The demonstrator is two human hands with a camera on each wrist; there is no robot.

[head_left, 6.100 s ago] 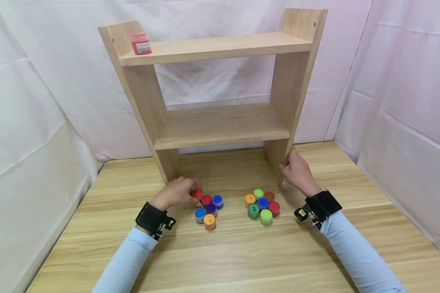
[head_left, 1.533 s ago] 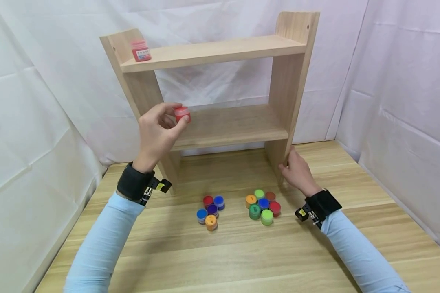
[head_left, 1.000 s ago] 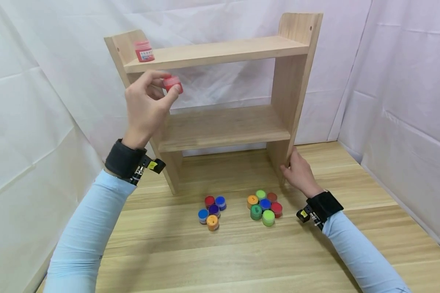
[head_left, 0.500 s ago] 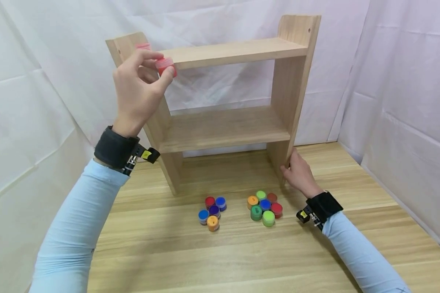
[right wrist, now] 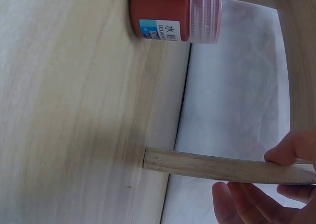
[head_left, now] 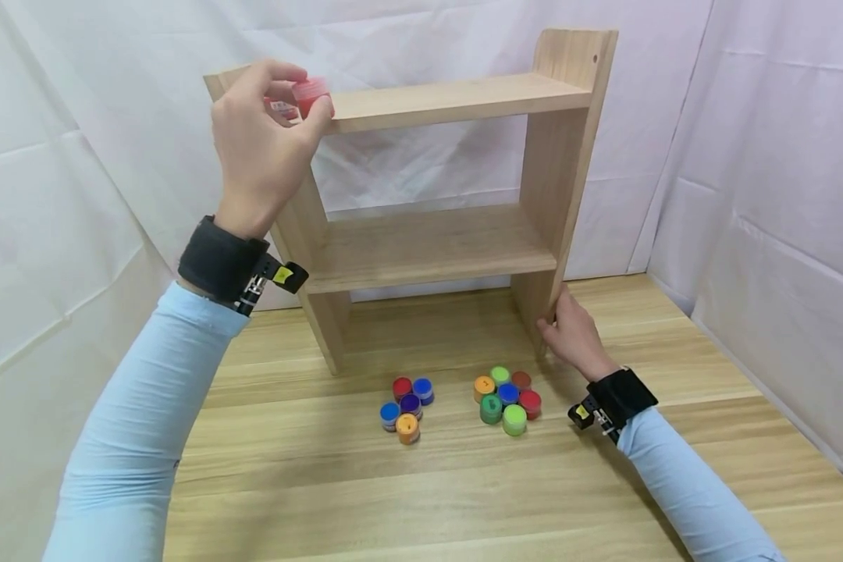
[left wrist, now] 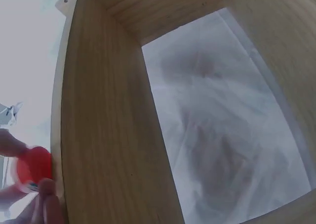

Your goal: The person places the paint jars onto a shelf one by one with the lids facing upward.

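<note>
My left hand (head_left: 260,144) pinches a small red paint jar (head_left: 312,97) between thumb and fingers, at the left end of the top shelf board (head_left: 457,97). In the left wrist view the red jar (left wrist: 34,165) shows right at the board's edge. Behind the fingers, another red jar (head_left: 281,108) on that board is partly hidden. Low on the right, my right hand (head_left: 574,332) grips the upright side panel of the wooden shelf (head_left: 544,257); the right wrist view shows thumb and fingers on either side of the panel (right wrist: 222,168).
On the table (head_left: 449,499) stand two clusters of paint jars: a left one with an orange jar (head_left: 407,428) in front, and a right one with a light green jar (head_left: 514,419). A brown-red jar (right wrist: 160,11) is close to the panel. White cloth (head_left: 63,211) hangs around.
My left hand took a red jar from the left cluster and raised it to the top shelf, now partly covering the jar there. My right hand stays on the side panel.
</note>
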